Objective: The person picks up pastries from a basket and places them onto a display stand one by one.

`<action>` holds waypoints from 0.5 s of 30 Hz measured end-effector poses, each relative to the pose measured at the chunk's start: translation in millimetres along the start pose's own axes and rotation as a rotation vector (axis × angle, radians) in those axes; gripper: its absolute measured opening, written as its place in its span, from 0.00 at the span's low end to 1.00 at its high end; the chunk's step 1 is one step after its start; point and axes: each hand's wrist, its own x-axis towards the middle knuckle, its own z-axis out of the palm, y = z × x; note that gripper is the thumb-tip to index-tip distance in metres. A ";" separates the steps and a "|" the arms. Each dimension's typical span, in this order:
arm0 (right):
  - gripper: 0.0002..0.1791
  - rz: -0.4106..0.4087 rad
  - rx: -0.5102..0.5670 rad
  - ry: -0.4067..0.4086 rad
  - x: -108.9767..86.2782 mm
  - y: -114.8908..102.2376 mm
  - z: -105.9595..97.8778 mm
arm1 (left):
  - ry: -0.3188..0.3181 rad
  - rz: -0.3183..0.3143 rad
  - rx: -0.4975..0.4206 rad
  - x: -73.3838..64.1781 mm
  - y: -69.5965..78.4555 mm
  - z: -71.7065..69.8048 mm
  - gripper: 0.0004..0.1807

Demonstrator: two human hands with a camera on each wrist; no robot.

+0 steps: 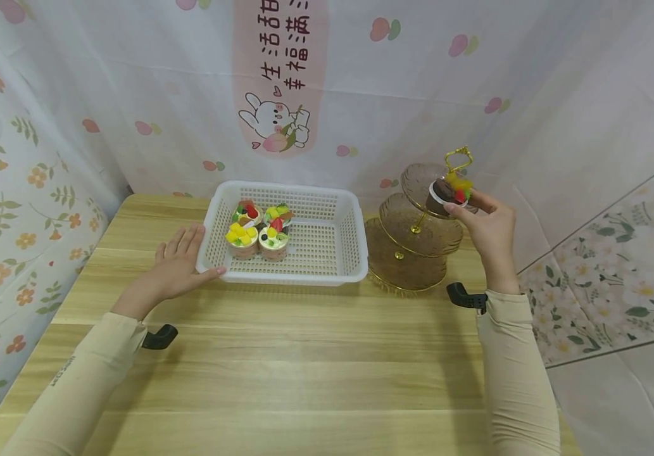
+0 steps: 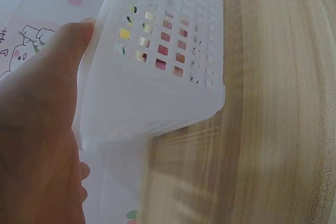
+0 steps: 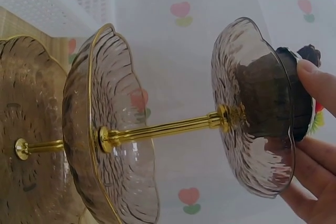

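Note:
My right hand (image 1: 490, 229) pinches a dark chocolate cupcake (image 1: 438, 201) with fruit on top between thumb and fingers. The cupcake is at the top plate of a three-tier stand (image 1: 420, 234), made of smoky clear plates on a gold post. Through that plate, the right wrist view shows the cupcake's dark side (image 3: 262, 93). On the left, my other hand (image 1: 175, 269) rests at the corner of a white plastic basket (image 1: 283, 278), thumb on its rim and fingers extended along the outer side. Several fruit-topped dessert cups (image 1: 273, 244) stand together in the basket's left half.
Basket and stand are side by side at the back of a wooden table (image 1: 304, 367). A gold loop handle (image 1: 459, 158) rises from the stand's top. Behind hangs a printed white curtain (image 1: 355, 120); a floral cloth (image 1: 25, 190) borders the left side.

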 end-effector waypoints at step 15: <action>0.41 -0.034 -0.075 -0.028 -4.7 -0.6 -2.9 | -0.008 0.000 -0.028 -0.1 -0.9 0.0 0.59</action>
